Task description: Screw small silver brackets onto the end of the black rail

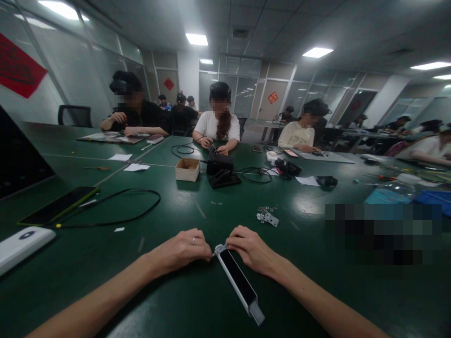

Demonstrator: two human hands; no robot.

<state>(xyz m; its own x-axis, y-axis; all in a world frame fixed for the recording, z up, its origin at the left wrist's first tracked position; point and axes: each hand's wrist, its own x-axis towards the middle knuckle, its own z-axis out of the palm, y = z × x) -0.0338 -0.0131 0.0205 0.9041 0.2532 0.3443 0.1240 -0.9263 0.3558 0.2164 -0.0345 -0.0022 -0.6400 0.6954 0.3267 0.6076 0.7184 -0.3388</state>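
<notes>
A long, narrow white-and-black bar (pixel 238 279) with grey end pieces lies slantwise on the green table (pixel 169 295). My left hand (pixel 188 248) is closed in a pinch at the left of its far end; a small bit of something pale shows at the fingertips, too small to name. From the other side my right hand (pixel 249 248) grips the grey piece at that same far end, fingers pressed together. Beyond my right hand lie a few flat metal brackets (pixel 269 218) and several tiny metal parts (pixel 267 209).
A phone (pixel 58 205), a black cable (pixel 155 206) and a white rounded device (pixel 24 246) lie at left. Farther back stand an open box (pixel 187 170) and a black stand (pixel 220 166). A person in white (pixel 218 122) works opposite; a blue tray (pixel 433 202) is at right.
</notes>
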